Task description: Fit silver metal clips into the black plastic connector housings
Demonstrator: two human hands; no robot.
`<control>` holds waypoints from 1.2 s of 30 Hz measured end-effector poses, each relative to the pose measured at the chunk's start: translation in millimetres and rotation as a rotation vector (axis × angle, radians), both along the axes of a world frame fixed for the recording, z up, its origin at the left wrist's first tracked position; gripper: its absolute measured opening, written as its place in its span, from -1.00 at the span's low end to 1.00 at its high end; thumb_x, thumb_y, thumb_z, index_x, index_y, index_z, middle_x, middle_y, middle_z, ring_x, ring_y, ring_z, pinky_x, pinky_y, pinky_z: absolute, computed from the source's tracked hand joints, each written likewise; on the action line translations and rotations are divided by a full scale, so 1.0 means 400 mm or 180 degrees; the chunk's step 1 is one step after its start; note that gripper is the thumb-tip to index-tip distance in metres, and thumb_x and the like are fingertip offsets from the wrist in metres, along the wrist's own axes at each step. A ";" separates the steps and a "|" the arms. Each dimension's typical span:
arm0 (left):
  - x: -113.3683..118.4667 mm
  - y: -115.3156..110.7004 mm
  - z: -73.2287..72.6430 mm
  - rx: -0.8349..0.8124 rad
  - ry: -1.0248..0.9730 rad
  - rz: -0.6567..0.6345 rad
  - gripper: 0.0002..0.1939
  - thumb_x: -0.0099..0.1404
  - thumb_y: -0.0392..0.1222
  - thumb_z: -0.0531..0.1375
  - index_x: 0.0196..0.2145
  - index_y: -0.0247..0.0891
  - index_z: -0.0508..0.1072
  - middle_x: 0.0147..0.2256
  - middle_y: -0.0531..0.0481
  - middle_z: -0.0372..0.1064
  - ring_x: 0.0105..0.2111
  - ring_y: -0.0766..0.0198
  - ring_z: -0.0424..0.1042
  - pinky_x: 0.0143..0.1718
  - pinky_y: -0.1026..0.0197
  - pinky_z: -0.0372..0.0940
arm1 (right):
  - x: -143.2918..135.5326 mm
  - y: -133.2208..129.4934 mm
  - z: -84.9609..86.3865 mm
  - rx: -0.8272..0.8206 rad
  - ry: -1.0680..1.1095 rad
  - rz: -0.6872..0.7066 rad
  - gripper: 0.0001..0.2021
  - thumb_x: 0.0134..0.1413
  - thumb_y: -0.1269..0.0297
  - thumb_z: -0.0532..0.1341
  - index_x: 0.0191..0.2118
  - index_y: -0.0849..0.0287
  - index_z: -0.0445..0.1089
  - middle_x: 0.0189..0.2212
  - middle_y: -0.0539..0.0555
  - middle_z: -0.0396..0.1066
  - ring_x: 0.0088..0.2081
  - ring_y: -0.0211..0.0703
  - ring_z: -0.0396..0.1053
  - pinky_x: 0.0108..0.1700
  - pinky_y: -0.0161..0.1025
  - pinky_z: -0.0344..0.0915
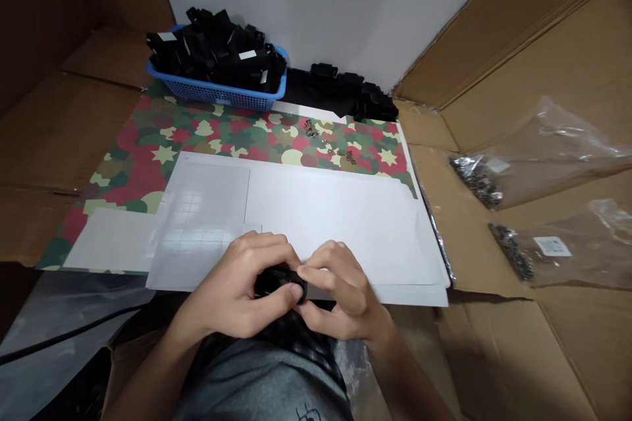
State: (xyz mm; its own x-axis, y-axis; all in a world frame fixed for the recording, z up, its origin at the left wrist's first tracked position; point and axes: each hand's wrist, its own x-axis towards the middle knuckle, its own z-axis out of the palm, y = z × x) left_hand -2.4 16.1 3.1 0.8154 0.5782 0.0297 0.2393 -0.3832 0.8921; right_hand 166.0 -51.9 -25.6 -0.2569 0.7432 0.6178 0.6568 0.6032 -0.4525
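Note:
Close to my body, over the near edge of the white sheets, a small black plastic part (280,278) is held between my two hands. My left hand (249,279) wraps around it, with the thumb pressed on its right end and the fingers along the far side. My right hand (340,286) has its thumb and curled index finger at that same right end, gripping there. Whether the right fingertips also pinch a tiny piece is hidden. The fingers cover much of the part.
A blue basket (217,93) heaped with black plastic parts stands at the back left. More black parts (365,95) line the wall. Small metal pieces (311,128) lie on the camouflage-patterned sheet (237,125). Clear bags (553,247) of metal pieces rest on cardboard (474,256) at right.

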 end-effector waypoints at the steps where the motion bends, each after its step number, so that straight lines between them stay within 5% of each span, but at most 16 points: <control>1: 0.000 0.001 0.001 -0.0016 -0.0007 -0.0001 -0.89 0.21 -0.19 0.10 -0.44 -0.26 0.34 -0.48 0.08 0.33 -0.45 0.32 0.27 -0.34 0.23 0.08 | 0.000 0.000 0.000 -0.0009 0.0000 0.0002 -0.82 -0.01 0.44 0.12 -0.24 0.12 0.22 -0.50 -0.01 0.31 -0.45 -0.20 0.21 -0.41 -0.23 0.14; 11: 0.007 0.041 0.020 -0.0310 -0.0086 -0.0011 -0.89 0.15 -0.21 0.13 -0.48 -0.28 0.35 -0.50 0.07 0.31 -0.47 0.34 0.26 -0.39 0.29 0.13 | 0.019 0.044 0.035 0.0308 -0.0422 0.0215 -0.87 -0.05 0.46 0.10 -0.31 0.18 0.26 -0.55 0.01 0.30 -0.49 -0.19 0.16 -0.47 -0.23 0.09; 19: 0.058 0.161 0.145 -0.0305 -0.0733 0.0452 -0.80 0.11 -0.11 0.15 -0.53 -0.29 0.31 -0.58 0.12 0.16 -0.53 0.39 0.12 -0.48 0.31 0.05 | 0.090 0.235 0.221 0.0520 -0.1025 0.0692 -0.95 0.10 0.34 0.10 -0.30 0.16 0.26 -0.45 0.05 0.34 -0.39 -0.18 0.25 -0.36 -0.22 0.18; 23: 0.088 0.257 0.203 -0.0323 -0.1350 0.0696 -0.76 0.07 -0.06 0.18 -0.56 -0.30 0.31 -0.57 0.12 0.13 -0.53 0.40 0.09 -0.48 0.31 0.01 | 0.120 0.344 0.296 -0.0304 0.0058 0.0497 -0.83 0.12 0.14 0.13 -0.28 0.14 0.26 -0.40 0.03 0.36 -0.34 -0.19 0.34 -0.30 -0.22 0.25; 27: 0.115 0.323 0.250 -0.0063 -0.1427 0.0691 -0.73 0.09 -0.02 0.18 -0.53 -0.30 0.33 -0.58 0.12 0.12 -0.54 0.40 0.09 -0.48 0.31 0.00 | 0.135 0.393 0.315 -0.1239 0.1057 0.0552 -0.67 0.06 -0.06 0.09 -0.42 0.13 0.20 -0.54 -0.03 0.30 -0.46 -0.23 0.31 -0.42 -0.28 0.21; 36: 0.161 0.358 0.298 0.1201 -0.1221 0.0282 -0.80 0.16 -0.12 0.15 -0.51 -0.29 0.33 -0.56 0.11 0.21 -0.53 0.39 0.18 -0.46 0.31 0.11 | 0.147 0.377 0.326 -0.1303 0.1785 0.0558 -0.76 -0.14 0.11 0.22 -0.46 0.12 0.17 -0.53 -0.08 0.17 -0.49 -0.30 0.19 -0.49 -0.34 0.09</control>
